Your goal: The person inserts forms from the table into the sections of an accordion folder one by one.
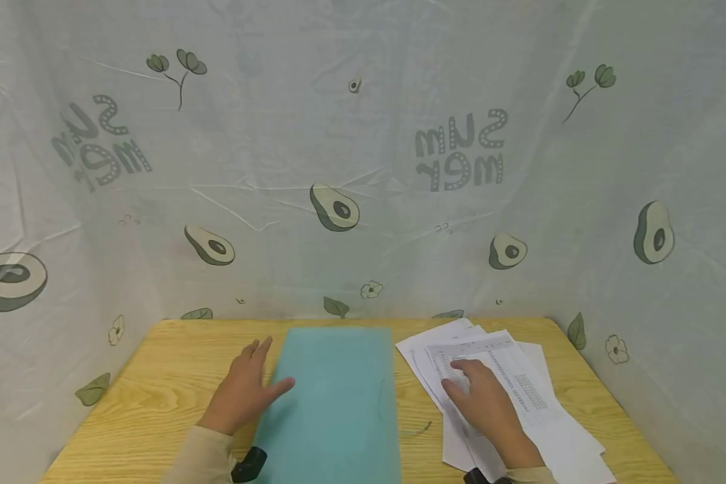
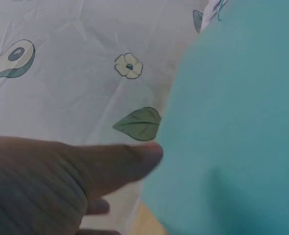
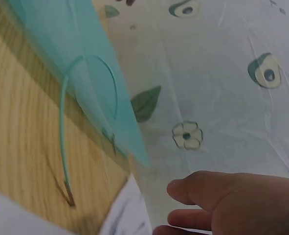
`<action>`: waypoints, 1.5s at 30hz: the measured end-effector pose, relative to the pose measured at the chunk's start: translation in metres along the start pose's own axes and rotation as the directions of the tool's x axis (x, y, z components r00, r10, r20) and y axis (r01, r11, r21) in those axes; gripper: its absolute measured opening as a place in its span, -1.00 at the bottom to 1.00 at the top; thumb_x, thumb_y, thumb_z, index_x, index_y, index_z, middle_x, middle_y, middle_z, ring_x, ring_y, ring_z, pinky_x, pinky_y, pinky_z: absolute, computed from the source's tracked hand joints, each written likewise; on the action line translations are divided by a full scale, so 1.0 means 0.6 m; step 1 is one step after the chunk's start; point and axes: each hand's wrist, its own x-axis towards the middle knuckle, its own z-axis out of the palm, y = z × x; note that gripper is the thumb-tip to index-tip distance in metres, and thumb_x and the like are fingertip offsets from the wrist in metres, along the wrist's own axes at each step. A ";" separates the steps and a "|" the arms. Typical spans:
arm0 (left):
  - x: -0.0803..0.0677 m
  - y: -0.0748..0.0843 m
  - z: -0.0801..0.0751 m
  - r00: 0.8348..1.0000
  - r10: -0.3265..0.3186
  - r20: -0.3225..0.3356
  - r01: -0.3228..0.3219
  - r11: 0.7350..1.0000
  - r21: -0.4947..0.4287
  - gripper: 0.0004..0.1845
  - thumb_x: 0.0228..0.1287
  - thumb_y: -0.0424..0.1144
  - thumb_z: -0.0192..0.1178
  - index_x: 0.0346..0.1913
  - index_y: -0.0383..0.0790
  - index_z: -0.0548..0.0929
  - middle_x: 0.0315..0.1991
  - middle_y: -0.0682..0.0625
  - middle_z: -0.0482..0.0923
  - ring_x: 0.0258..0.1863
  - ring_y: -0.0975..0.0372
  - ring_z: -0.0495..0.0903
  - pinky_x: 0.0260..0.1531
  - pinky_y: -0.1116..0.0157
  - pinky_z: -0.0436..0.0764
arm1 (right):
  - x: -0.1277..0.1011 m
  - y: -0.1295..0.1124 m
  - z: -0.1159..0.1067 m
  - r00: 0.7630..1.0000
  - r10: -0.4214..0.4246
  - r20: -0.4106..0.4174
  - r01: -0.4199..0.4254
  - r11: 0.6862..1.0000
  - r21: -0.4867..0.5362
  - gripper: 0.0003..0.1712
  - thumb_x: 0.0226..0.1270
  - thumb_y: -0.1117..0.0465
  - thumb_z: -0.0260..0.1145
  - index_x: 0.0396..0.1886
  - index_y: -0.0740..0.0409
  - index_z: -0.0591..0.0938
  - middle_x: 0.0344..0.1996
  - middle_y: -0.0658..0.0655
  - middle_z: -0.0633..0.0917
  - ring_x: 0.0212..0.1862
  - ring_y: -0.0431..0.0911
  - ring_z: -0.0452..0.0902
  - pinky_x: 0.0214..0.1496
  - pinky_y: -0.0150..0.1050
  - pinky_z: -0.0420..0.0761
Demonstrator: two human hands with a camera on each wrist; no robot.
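A light blue plastic folder (image 1: 339,410) lies closed on the table, long side toward the back. Beside its left edge is my left hand (image 1: 238,393), fingers extended and thumb reaching over the edge; nothing is held in it. My right hand (image 1: 487,407) is over a loose pile of printed papers (image 1: 565,437), thumb and index finger apart. From the folder's right side a thin teal cord (image 3: 62,132) with a metal tip loops out over the wood. In the right wrist view, paper corners (image 3: 127,210) stick up near the fingers.
The light wooden table (image 1: 157,376) ends at a pale curtain (image 1: 266,154) printed with avocados, leaves and flowers, which surrounds its back and sides. The papers fan out unevenly, overlapping each other, to the right of the folder.
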 end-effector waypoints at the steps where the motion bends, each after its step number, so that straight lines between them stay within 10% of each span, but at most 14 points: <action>1: 0.000 -0.001 0.004 1.000 -0.017 0.017 0.017 1.000 0.000 -0.01 0.29 0.16 0.39 0.56 -0.40 0.24 0.46 -0.50 0.23 0.41 -0.39 0.27 0.19 -0.32 0.43 | -0.001 -0.009 0.006 1.000 0.019 0.024 -0.019 1.000 0.016 -0.57 0.42 0.06 0.38 0.15 0.23 0.67 0.09 0.22 0.71 0.13 0.18 0.63 0.18 0.16 0.57; 7: -0.003 -0.008 0.024 0.981 -0.169 0.100 0.173 0.984 -0.033 -0.15 0.19 -0.06 0.50 0.39 -0.54 0.42 0.29 -0.51 0.45 0.27 -0.34 0.47 0.16 -0.24 0.50 | -0.008 -0.051 0.044 0.986 -0.027 0.162 0.014 0.996 0.084 -0.80 0.41 0.05 0.41 -0.12 0.05 0.74 -0.34 -0.14 0.68 -0.30 -0.21 0.55 -0.20 -0.17 0.58; 15: -0.003 -0.009 0.031 0.968 -0.215 0.126 0.228 0.969 -0.098 -0.28 0.11 -0.24 0.53 0.24 -0.61 0.51 0.15 -0.47 0.58 0.11 -0.25 0.62 -0.02 -0.10 0.64 | -0.014 -0.072 0.073 0.934 -0.158 0.319 0.106 0.979 0.175 -0.78 0.41 -0.03 0.39 -0.25 0.01 0.73 -0.44 -0.19 0.62 -0.39 -0.28 0.46 -0.30 -0.27 0.50; 30: 0.036 -0.005 0.067 0.982 -0.187 0.016 0.187 0.980 -0.061 -0.47 0.13 -0.23 0.52 0.12 -0.45 0.66 -0.08 -0.25 0.68 -0.11 -0.05 0.67 -0.06 -0.10 0.62 | 0.015 -0.061 0.090 0.976 -0.102 0.193 0.076 0.987 0.139 -0.89 0.38 0.12 0.42 -0.26 0.04 0.69 -0.41 -0.16 0.66 -0.33 -0.26 0.53 -0.23 -0.22 0.56; 38: 0.003 0.077 0.055 0.998 0.070 0.009 -0.068 0.994 -0.088 -0.49 0.33 -0.02 0.40 0.17 -0.31 0.67 0.05 -0.21 0.65 0.08 -0.09 0.64 0.04 -0.12 0.60 | 0.014 -0.066 0.083 0.987 -0.045 0.156 0.001 0.963 0.268 -0.89 0.38 0.15 0.43 -0.26 0.08 0.69 -0.46 -0.11 0.63 -0.39 -0.23 0.49 -0.29 -0.31 0.52; 45: -0.039 0.188 0.098 0.929 0.281 0.239 -0.243 0.954 -0.177 -0.18 0.20 0.38 0.34 0.35 -0.13 0.60 0.20 -0.02 0.62 0.16 0.09 0.61 0.05 0.01 0.63 | 0.019 -0.078 0.074 0.984 0.024 0.176 -0.102 0.887 0.451 -0.81 0.42 0.14 0.39 -0.16 0.19 0.68 -0.57 -0.01 0.66 -0.55 -0.15 0.44 -0.53 -0.30 0.42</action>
